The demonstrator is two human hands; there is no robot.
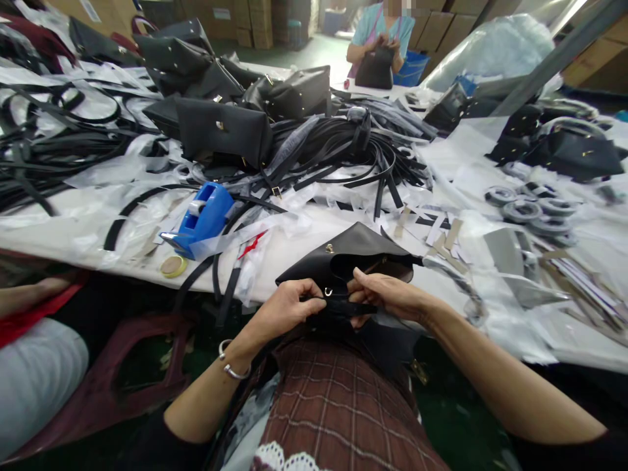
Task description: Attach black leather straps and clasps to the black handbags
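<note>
Messy white table (pixel 333 224) holds a small black leather bag (pixel 353 252) at its near edge. Left hand (pixel 287 304) and right hand (pixel 387 294) each pinch the thin black strap (pixel 350 307) at the bag's open mouth, which faces the person; the bag lies long from left to right, its bottom hidden behind the hands. Farther out sit a blue plastic tape holder (pixel 203 216) and a heap of black straps (pixel 343 150).

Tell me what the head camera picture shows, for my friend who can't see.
The left hand and right hand pinch a small black bag at the edge of a cluttered table. Behind it lie a blue tape dispenser, tangled black straps and more black bags.
</note>
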